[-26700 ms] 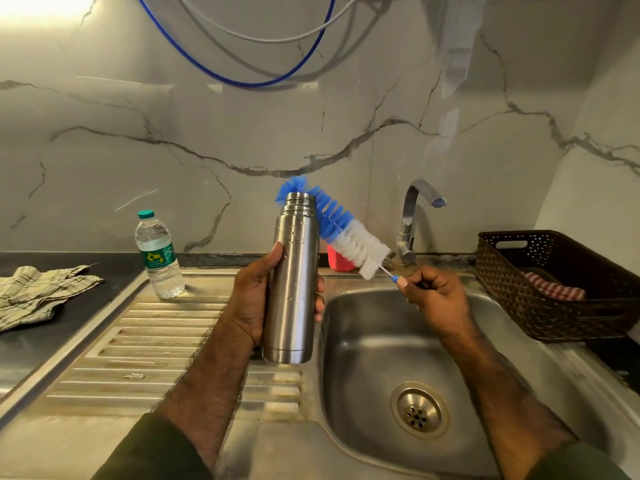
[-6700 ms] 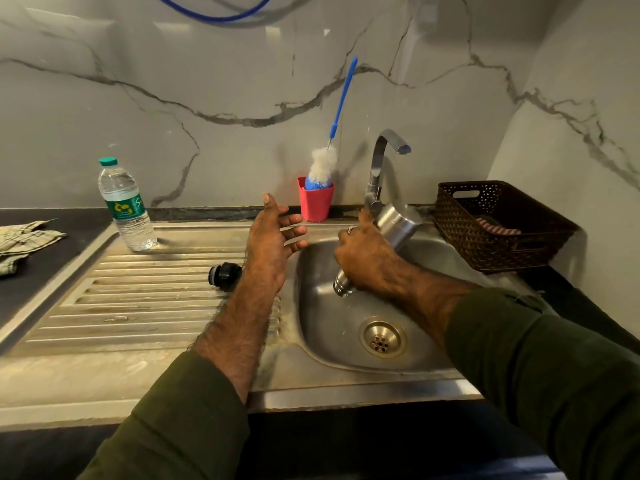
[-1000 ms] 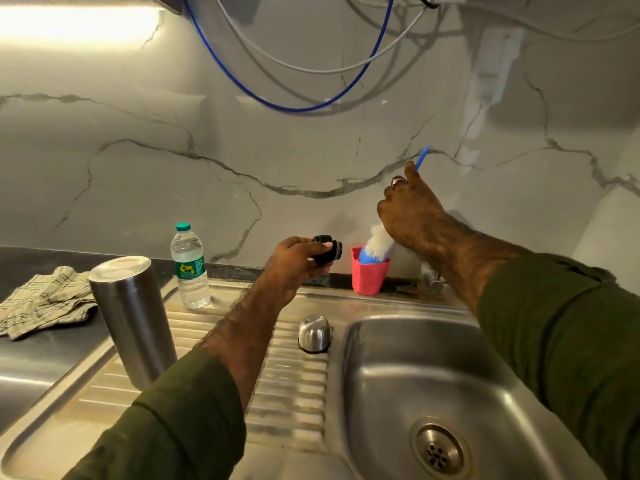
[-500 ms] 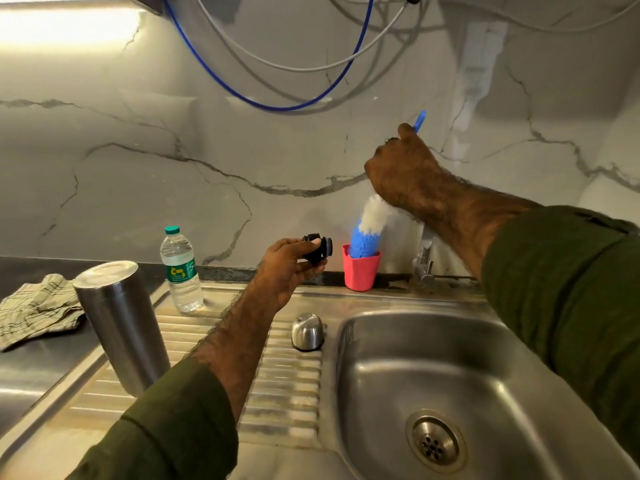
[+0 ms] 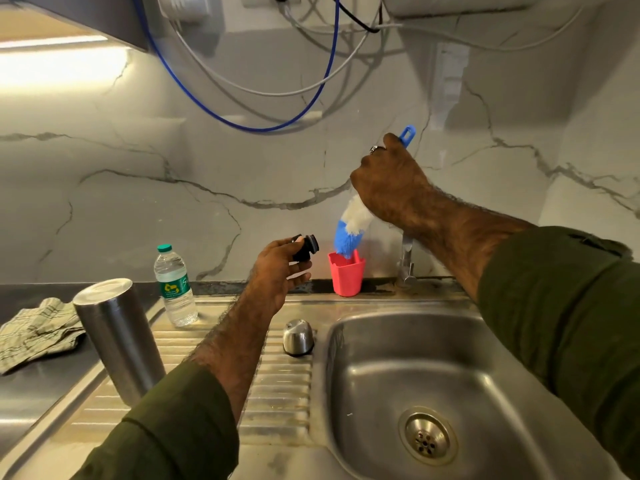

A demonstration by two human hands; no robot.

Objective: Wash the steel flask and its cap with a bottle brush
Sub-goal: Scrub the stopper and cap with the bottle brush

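The steel flask [image 5: 119, 341] stands upside down on the left of the ribbed drainboard. Its domed steel cap [image 5: 298, 337] sits on the drainboard beside the sink basin. My left hand [image 5: 277, 271] pinches the small black stopper [image 5: 305, 247] in its fingertips, held up in front of the wall. My right hand [image 5: 388, 181] grips the blue handle of the bottle brush [image 5: 349, 230]. The brush's blue and white bristles hang over the red cup [image 5: 346, 275], with only the tip still inside.
A plastic water bottle [image 5: 174, 287] stands at the back of the drainboard. A checked cloth [image 5: 34, 327] lies on the dark counter at left. The tap [image 5: 407, 265] rises behind my right forearm. The sink basin [image 5: 433, 393] with its drain lies at lower right. Cables hang overhead.
My right hand has lifted the bottle brush upward, drawing most of the bristles out of the red cup. My left hand keeps the black stopper raised in about the same place.
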